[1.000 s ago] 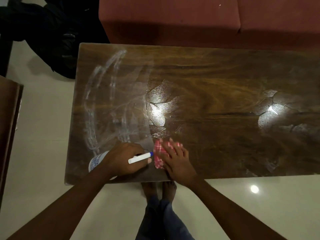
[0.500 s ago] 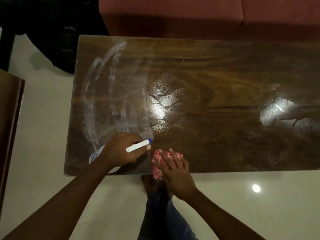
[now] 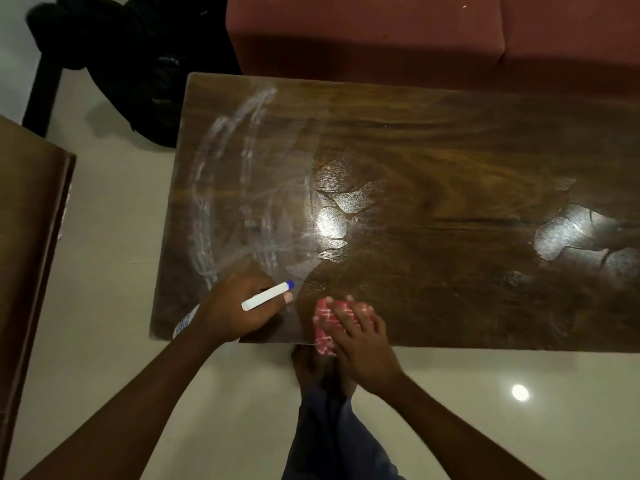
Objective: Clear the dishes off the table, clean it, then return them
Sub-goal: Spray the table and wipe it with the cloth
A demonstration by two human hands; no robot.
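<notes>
Brown wood-grain panel (image 3: 27, 237) of a neighbouring piece of furniture fills the left margin, standing on a pale glossy floor (image 3: 104, 237). Beyond it, off the far-left corner of the desk (image 3: 450, 161), lies a dark bundle (image 3: 138, 64) whose nature cannot be told.

The desk is a dark, polished wooden rectangle. Its left end carries white curved streaks (image 3: 221, 174) that arc from the far edge toward the near edge.

Near the near-left corner, the left hand (image 3: 235, 311) grips a spray bottle (image 3: 266, 295), its fingers curled round the neck. The white nozzle with its blue tip points right and slightly away, and a strip of the labelled body shows below the wrist at the near edge.

Just right of the nozzle, apart from it, a red checked cloth (image 3: 323, 327) lies on the near edge, its lower part overhanging that edge. The right hand (image 3: 360, 344) presses it flat, with straight, spread fingers on top and nothing gripped.

Below the near edge, bare feet (image 3: 311, 368) and blue trouser legs (image 3: 332, 438) stand on the floor between the two forearms.

A bright glare patch (image 3: 330, 221) sits on the desk where the streaks end, about midway between the far and near edges. A reddish-brown sofa (image 3: 381, 36) runs along the far edge. A second glare patch (image 3: 568, 233) lies toward the right end, and a small round light spot (image 3: 520, 392) shows on the floor below it.
</notes>
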